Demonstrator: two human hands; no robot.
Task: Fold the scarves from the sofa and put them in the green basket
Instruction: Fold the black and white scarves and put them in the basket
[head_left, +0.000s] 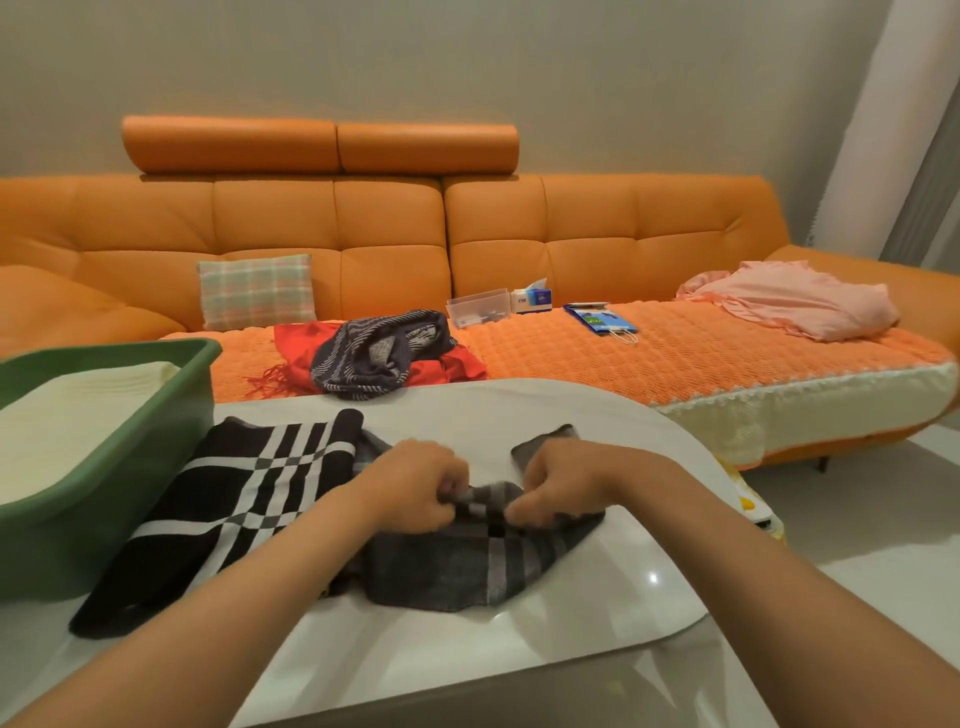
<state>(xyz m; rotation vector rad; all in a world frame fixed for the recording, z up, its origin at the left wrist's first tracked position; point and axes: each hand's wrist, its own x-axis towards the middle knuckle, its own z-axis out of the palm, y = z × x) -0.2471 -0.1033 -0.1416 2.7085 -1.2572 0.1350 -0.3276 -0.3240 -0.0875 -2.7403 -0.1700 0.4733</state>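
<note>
Left hand (415, 486), right hand (566, 483) pinch scarf (249, 483), partly covered

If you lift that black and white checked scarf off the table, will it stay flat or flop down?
Probably flop: the checked scarf bunches where the left hand and right hand pinch it. It looks soft and likely light, lying limp on the white table. Being cloth, it shouldn't roll or break.
</note>
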